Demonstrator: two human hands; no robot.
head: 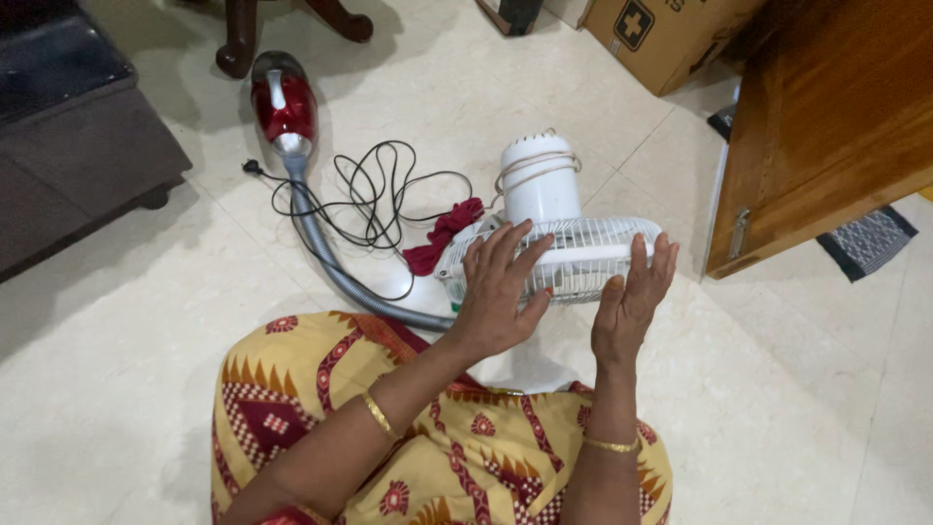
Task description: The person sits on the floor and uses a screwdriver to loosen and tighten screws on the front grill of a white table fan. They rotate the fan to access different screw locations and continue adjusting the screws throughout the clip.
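A white table fan (544, 185) stands on the floor in front of me, its wire grille (583, 255) facing me. My left hand (498, 292) lies flat on the left half of the grille with the fingers spread. My right hand (634, 292) presses its palm against the grille's right rim, fingertips over the top edge. Neither hand is closed around anything. A dark red cloth (442, 236) lies on the floor just left of the fan.
A red and silver vacuum cleaner (283, 105) with a grey hose (330, 262) and a tangled black cord (374, 199) lies to the left. A dark sofa (68, 117) stands far left, a wooden door (826, 126) at the right, a cardboard box (661, 34) behind, a dark mat (868, 240) beyond the door.
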